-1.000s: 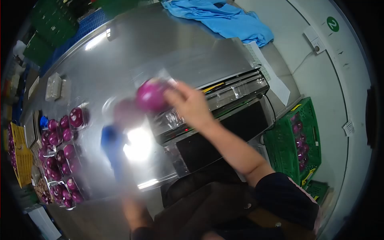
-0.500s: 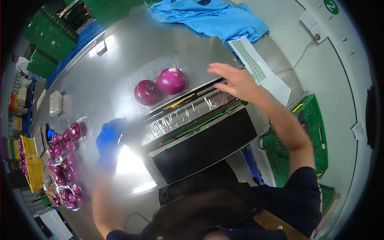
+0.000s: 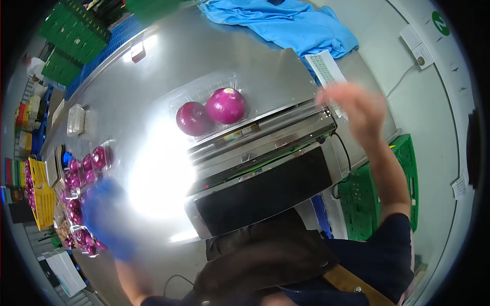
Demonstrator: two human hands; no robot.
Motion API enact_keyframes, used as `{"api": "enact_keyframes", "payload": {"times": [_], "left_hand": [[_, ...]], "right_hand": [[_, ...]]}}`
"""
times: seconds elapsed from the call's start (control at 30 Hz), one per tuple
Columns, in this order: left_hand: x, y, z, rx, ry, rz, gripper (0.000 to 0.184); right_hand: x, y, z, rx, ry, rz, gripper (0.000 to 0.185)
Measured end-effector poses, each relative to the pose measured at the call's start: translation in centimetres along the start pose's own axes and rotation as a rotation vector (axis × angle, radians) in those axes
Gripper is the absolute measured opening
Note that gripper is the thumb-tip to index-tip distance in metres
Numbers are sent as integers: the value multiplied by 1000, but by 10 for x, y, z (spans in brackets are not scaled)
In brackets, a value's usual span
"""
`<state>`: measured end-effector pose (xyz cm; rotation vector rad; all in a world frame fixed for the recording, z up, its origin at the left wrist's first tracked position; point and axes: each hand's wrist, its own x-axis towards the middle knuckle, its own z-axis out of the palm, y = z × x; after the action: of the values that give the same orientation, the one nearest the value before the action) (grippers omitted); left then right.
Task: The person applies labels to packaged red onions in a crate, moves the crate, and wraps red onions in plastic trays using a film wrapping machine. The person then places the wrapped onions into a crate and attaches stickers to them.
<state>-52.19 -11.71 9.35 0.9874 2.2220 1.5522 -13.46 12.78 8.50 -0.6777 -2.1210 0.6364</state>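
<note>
My left hand (image 3: 104, 214), in a blue glove, is smeared by motion in front of the packs of small red onions (image 3: 86, 168) on the left. What it holds, if anything, cannot be made out. My bare right hand (image 3: 357, 109) is raised near the right end of the wrapping machine (image 3: 263, 191), its fingers also blurred. Behind the machine, two large red onions (image 3: 225, 105) sit side by side in a clear plastic tray (image 3: 200, 96) on the steel table (image 3: 245, 56). Neither hand touches them.
Blue cloth (image 3: 286, 23) lies at the table's far edge, beside a sheet of green-printed labels (image 3: 326, 69). A green crate (image 3: 360, 199) stands at right. Clear containers (image 3: 76, 120) and a yellow crate (image 3: 43, 196) are at left. Another person (image 3: 35, 67) is far off.
My left hand has swung left and toward me, to the onion packs. My right hand has moved right, off the machine. The clear film seen across the machine is gone from there.
</note>
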Motion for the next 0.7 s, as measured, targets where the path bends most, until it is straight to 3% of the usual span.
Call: {"api": "enact_keyframes", "payload": {"times": [0.07, 0.1, 0.17, 0.23, 0.3, 0.37, 0.4, 0.47, 0.5, 0.57, 0.63, 0.7], "left_hand": [[49, 17, 46, -156, 88, 198, 28], [73, 26, 69, -226, 120, 302, 30], [127, -26, 120, -319, -75, 425, 34], [143, -102, 162, 192, -245, 445, 46], [112, -104, 162, 329, -471, 251, 59], [101, -78, 142, 147, -577, -46, 59], [90, -73, 126, -19, -704, -129, 49], [67, -34, 101, -15, -871, -82, 38], [53, -24, 89, -54, -929, -204, 36], [11, 10, 64, -125, -990, -460, 37], [-21, 2, 53, -244, -1053, -596, 38], [-54, -28, 52, -79, -975, -715, 37]], "right_hand": [[60, 2, 23, -46, 209, -6, 19], [86, 22, 46, -43, 209, -70, 27], [106, 76, 103, -156, 102, -115, 45], [87, 122, 143, -271, -198, -29, 56], [79, 121, 145, -119, -462, 212, 58], [72, 71, 124, 194, -598, 575, 57], [66, 45, 112, 243, -583, 603, 56], [53, 0, 86, 325, -573, 711, 56], [43, -19, 75, 363, -573, 803, 55], [16, -50, 56, 389, -628, 883, 55], [-24, -59, 53, 471, -636, 964, 54], [-58, -58, 67, 556, -599, 1121, 50]]}}
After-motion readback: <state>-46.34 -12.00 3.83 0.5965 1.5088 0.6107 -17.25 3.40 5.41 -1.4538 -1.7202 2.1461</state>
